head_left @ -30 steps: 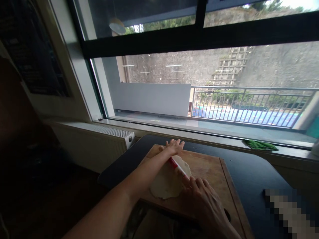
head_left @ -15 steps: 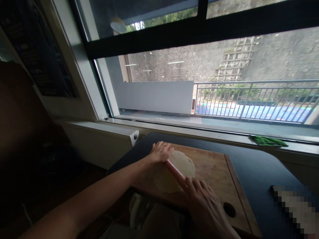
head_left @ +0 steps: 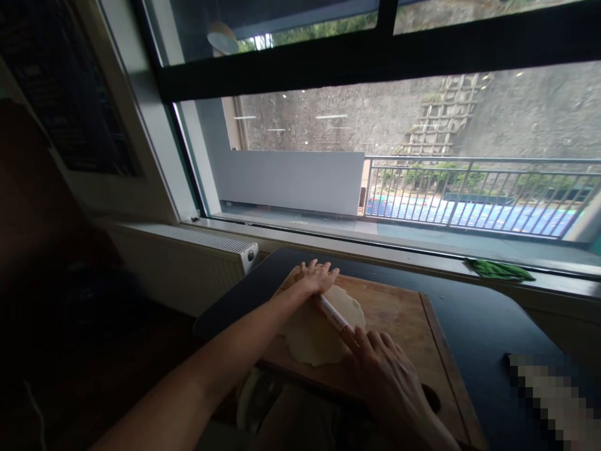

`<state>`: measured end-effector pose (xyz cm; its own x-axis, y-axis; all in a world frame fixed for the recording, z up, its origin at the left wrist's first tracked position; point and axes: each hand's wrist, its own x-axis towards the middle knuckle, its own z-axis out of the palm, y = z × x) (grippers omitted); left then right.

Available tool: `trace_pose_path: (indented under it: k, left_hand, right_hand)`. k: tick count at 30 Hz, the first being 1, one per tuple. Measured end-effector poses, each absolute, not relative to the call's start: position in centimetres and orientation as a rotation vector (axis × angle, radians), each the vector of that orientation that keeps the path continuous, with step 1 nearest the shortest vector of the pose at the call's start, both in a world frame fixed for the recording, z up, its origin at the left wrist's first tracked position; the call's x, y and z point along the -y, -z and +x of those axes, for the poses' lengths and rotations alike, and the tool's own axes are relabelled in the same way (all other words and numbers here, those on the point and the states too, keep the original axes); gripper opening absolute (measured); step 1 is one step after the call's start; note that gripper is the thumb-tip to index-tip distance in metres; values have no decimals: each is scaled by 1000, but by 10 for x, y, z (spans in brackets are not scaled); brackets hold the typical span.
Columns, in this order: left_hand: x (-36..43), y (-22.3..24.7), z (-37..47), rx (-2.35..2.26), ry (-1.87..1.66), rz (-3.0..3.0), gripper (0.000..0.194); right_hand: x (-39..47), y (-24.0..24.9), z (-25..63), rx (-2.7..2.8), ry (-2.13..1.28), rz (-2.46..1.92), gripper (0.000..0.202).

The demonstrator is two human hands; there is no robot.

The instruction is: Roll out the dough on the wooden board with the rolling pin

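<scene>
A slim rolling pin [head_left: 335, 314] with a red-and-white printed section lies slantwise across a thin, flat sheet of dough [head_left: 312, 344]. The dough is pale, roughly round and uneven at its edge. My left hand [head_left: 317, 277] rests on the pin's far end, palm down, fingers stretched out and spread. Over the near end, my right hand [head_left: 387, 369] curls its fingers around the pin, hiding that end. Under the dough is a wooden cutting board [head_left: 399, 313] with a groove and a dark round hole, partly covered by my right hand.
The board stands on a dark table [head_left: 483, 326] with rounded corners. A blurred-out object [head_left: 549, 394] lies at the table's right. A green cloth [head_left: 500, 270] is on the windowsill, and a white radiator [head_left: 188, 250] stands left of the table.
The rolling pin has turned about its axis, now showing its printed label. My left hand has shifted forward and right, its fingers more stretched. More of the dough's near side shows.
</scene>
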<state>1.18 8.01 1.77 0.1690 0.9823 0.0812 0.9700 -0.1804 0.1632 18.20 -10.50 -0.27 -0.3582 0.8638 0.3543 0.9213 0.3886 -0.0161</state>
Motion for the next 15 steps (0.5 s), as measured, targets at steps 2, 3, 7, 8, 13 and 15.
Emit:
trace_pose_path:
  k: [2,3,7,8,13,15]
  left_hand:
    - [-66,-9,-11,-1976,-271,2366,53]
    - [-60,-6,-21,-1981,-275,2365,58]
    - [-53,-3,-32,-2008,-280,2344,65]
    - [-57,-4,-27,-2006,-279,2344,65]
    - [-99,-13,23,-1897,-352,2323,67]
    - [-115,-15,41,-1821,-425,2306,69]
  right_hand:
    - [107,0,168,2345,232,-1543,27]
    - [108,-1,163,2347,223,-1532,27]
    - [111,-3,158,2375,205,-1511,32]
    - [110,-2,161,2377,206,-1521,31]
    - [102,8,192,2337,308,-1571,37]
    - [99,14,204,2318,355,-1582,45]
